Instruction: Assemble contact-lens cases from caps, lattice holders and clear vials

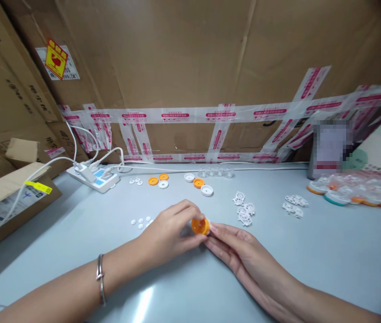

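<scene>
Between my two hands, above the middle of the table, is an orange round plastic cup, its hollow side turned toward me. My left hand grips its left edge with thumb and fingers. My right hand pinches the cup's right edge; whatever lies behind its fingertips is hidden. Several small white round pieces lie beside my left hand, partly covered by it. Beyond the hands sit orange and white ring-shaped discs and shallow orange and white cups. White openwork gear-like parts lie past my right hand.
At the back left stands a white power strip with cables, near an open cardboard box. Clear domes line the rear. More openwork parts and assembled clear-topped pieces lie right, by a blurred-out upright object. Large cardboard walls the back.
</scene>
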Available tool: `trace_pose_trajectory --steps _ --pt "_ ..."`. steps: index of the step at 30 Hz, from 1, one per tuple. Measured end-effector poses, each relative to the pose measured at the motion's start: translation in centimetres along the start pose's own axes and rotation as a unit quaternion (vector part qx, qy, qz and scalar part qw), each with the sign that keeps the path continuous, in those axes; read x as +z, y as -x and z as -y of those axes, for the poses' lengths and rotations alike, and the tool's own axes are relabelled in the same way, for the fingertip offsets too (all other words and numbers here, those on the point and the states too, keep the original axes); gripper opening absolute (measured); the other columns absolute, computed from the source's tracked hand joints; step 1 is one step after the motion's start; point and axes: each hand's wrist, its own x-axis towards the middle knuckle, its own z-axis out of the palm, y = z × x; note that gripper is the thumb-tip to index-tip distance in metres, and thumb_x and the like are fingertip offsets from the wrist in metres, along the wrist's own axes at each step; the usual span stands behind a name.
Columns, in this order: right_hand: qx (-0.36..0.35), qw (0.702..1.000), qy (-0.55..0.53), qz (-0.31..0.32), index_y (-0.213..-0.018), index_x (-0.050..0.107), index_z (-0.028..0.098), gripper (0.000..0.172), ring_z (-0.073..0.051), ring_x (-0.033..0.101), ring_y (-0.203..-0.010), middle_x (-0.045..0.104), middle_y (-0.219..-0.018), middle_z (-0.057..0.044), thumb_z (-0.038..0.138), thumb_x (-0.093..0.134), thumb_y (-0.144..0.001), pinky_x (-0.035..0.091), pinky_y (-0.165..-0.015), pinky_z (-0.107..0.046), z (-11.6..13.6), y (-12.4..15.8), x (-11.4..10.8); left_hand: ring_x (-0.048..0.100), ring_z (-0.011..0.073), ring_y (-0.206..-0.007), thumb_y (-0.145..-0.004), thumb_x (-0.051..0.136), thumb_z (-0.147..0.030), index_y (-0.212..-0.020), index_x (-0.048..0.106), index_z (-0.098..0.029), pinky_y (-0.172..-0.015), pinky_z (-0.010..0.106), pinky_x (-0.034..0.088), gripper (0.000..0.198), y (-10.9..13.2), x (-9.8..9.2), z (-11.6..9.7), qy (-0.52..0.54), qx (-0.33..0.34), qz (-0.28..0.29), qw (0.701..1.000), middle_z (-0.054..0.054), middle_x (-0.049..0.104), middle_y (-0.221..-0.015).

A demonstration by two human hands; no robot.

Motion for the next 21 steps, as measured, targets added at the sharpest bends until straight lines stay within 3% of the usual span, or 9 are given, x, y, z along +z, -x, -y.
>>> trace_pose_trajectory --steps 7,10,12,14,17,19,20,21 --pt "0.021 0.999 0.028 0.041 -0.078 0.073 0.017 0.014 -0.012 0.064 -0.085 0.071 -0.084 -0.004 0.026 0.070 -0.069 0.048 -0.088 -0.023 0.5 0.2 0.4 0.056 0.0146 -0.078 -0.077 0.056 -0.017 -0.087 0.054 -0.017 -0.072 0.027 0.047 0.011 0.1 0.0 0.2 0.007 -0.040 -0.007 0.999 0.004 0.060 -0.086" --pt "0.046 0.982 0.148 0.111 -0.084 0.073 0.017 0.018 -0.011 0.064 -0.077 0.070 -0.079 -0.002 0.027 0.069 -0.069 0.049 -0.083 -0.023 1.4 -0.1 0.2 0.056 0.0149 -0.076 -0.074 0.056 -0.016 -0.086 0.053 -0.018 -0.069 0.027 0.046 0.013 0.2 -0.4 0.4 -0.030 -0.054 -0.004 0.998 0.003 0.060 -0.083" --pt "0.018 0.949 0.285 0.131 -0.081 0.073 0.017 0.017 -0.011 0.063 -0.067 0.069 -0.071 0.000 0.028 0.069 -0.068 0.050 -0.074 -0.024 2.8 -0.8 -0.4 0.056 0.0153 -0.075 -0.073 0.054 -0.015 -0.086 0.053 -0.018 -0.068 0.028 0.046 0.013 0.2 -0.6 0.6 -0.064 -0.058 0.006 0.996 0.003 0.061 -0.083" --pt "-0.092 0.894 0.434 0.068 -0.073 0.073 0.018 0.015 -0.012 0.060 -0.060 0.068 -0.066 0.000 0.030 0.068 -0.067 0.047 -0.064 -0.024 5.3 -1.7 -1.7 0.057 0.0160 -0.073 -0.072 0.052 -0.013 -0.085 0.054 -0.017 -0.067 0.028 0.046 0.014 0.3 -0.7 0.8 -0.109 -0.055 0.021 0.992 0.004 0.061 -0.084" --pt "-0.206 0.761 0.608 -0.091 -0.070 0.071 0.017 0.015 -0.014 0.058 -0.057 0.067 -0.064 -0.002 0.030 0.063 -0.072 0.040 -0.059 -0.026 10.4 -2.9 -5.0 0.058 0.0176 -0.070 -0.071 0.049 -0.011 -0.085 0.055 -0.017 -0.064 0.029 0.046 0.016 0.2 -0.6 1.1 -0.175 -0.060 0.060 0.981 0.006 0.061 -0.082" --pt "-0.220 0.649 0.703 -0.190 -0.067 0.068 0.016 0.012 -0.013 0.055 -0.057 0.065 -0.061 -0.003 0.024 0.060 -0.072 0.036 -0.060 -0.027 13.8 -3.2 -7.8 0.059 0.0192 -0.071 -0.071 0.048 -0.011 -0.085 0.056 -0.017 -0.063 0.030 0.047 0.017 0.1 -0.4 1.1 -0.201 -0.068 0.080 0.974 0.006 0.062 -0.081" --pt "-0.195 0.614 0.733 -0.217 -0.066 0.067 0.016 0.012 -0.013 0.054 -0.058 0.065 -0.063 -0.004 0.023 0.060 -0.072 0.034 -0.061 -0.027 15.2 -3.2 -9.2 0.060 0.0202 -0.073 -0.072 0.048 -0.011 -0.085 0.055 -0.017 -0.064 0.031 0.047 0.017 0.1 -0.3 1.1 -0.207 -0.073 0.086 0.972 0.007 0.063 -0.082" --pt "-0.148 0.604 0.752 -0.218 -0.064 0.066 0.015 0.011 -0.012 0.054 -0.059 0.065 -0.064 -0.005 0.022 0.061 -0.070 0.034 -0.061 -0.028 16.2 -3.2 -10.5 0.061 0.0210 -0.075 -0.072 0.047 -0.012 -0.085 0.055 -0.018 -0.065 0.031 0.048 0.017 0.1 -0.3 1.1 -0.210 -0.075 0.086 0.971 0.007 0.063 -0.083"
